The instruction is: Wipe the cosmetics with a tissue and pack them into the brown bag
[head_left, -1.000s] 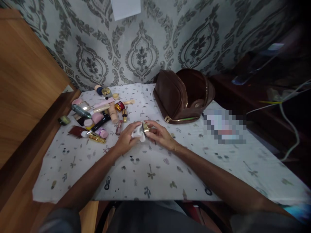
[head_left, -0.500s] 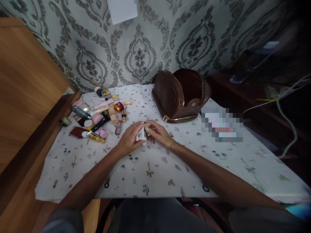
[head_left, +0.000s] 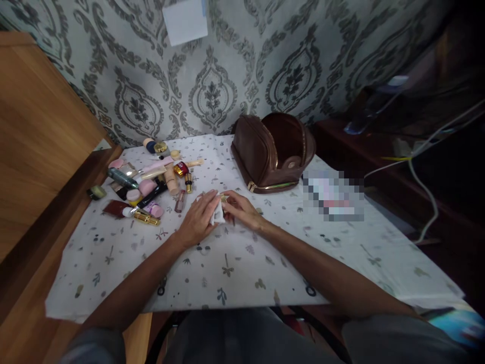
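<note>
My left hand (head_left: pixel 199 217) is closed on a white wipe or tissue (head_left: pixel 217 216), pressing it against a small gold-topped cosmetic item (head_left: pixel 223 199). My right hand (head_left: pixel 244 211) grips that item from the other side; fingers hide most of it, so its exact kind is unclear. Just left of my left hand lies a small pinkish lip gloss tube (head_left: pixel 180 201). Beyond it are a black-and-gold lipstick (head_left: pixel 188 183) and a red jar with a gold lid (head_left: pixel 181 169). Behind my right hand sits an open brown cosmetic bag (head_left: pixel 253 151).
A heap of cosmetics spreads over the table's left side, with a gold lipstick tube (head_left: pixel 147 218) and a dark red tube (head_left: pixel 115 208) at its front. A pixelated object (head_left: pixel 333 196) lies right of the bag. A white cable (head_left: pixel 426 192) and a plastic bottle (head_left: pixel 366 108) are farther right.
The camera view has shifted slightly, moving the scene a little left. My left fingers have moved further over the white wipe, and both hands stay together on the small item.
</note>
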Available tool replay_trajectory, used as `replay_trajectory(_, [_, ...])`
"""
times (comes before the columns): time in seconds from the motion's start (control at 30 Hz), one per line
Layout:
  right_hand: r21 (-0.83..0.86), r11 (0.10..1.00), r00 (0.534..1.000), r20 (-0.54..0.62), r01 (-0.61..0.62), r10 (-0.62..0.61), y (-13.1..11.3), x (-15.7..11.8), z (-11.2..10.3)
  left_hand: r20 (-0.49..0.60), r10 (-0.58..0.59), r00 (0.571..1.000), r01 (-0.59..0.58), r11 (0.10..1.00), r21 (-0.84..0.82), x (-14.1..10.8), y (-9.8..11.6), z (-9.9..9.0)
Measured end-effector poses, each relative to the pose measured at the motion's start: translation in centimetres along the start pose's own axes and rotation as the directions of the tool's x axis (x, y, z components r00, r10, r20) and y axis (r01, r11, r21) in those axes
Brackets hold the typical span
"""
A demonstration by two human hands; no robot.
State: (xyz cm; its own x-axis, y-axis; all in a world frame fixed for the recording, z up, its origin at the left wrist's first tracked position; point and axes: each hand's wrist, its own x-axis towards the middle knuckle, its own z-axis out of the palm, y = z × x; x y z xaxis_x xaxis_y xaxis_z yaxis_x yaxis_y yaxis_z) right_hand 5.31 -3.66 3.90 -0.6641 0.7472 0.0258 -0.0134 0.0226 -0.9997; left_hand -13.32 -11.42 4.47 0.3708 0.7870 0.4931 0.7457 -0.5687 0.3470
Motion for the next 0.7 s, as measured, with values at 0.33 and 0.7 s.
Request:
replay_trajectory(0.33, [0.330,0.940,0.995,-0.076,0.081,-0.059,0.4,0.3,0.4,-0.060,-0.408,0.911,0.373,0.878,-0.300,0.6,1.3,-0.2])
replay_trajectory(0.7, [0.056,0.976,0.965,-0.172,0.212,-0.199,0.6,0.2,0.5,-0.009,-0.504,0.864,0.469,0.811,-0.349,0.3,1.4,-0.2])
